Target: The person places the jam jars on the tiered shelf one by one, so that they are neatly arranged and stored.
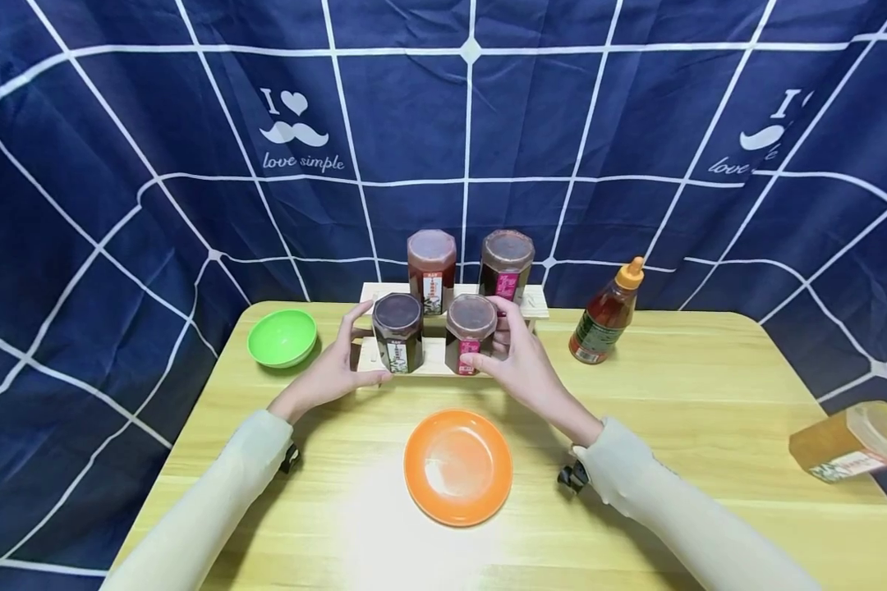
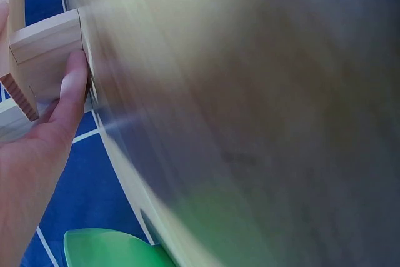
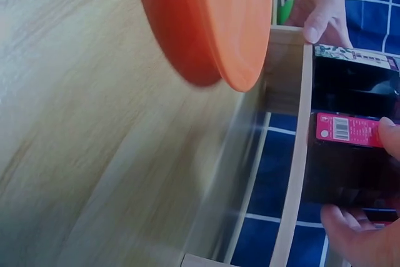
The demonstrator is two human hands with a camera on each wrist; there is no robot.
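Note:
A two-step wooden rack stands at the back of the table and carries several dark jars. My right hand grips the front right jar, the one with a pink label; the thumb is on its front and the fingers are behind it. My left hand holds the rack's left end, thumb pressed on the wood, right beside the front left jar. Two more jars, one reddish and one dark, stand on the upper step.
An orange plate lies on the wooden table just in front of the hands. A green bowl sits at the back left and a sauce bottle at the back right. A honey-coloured jar shows at the right edge. Blue checked cloth hangs behind.

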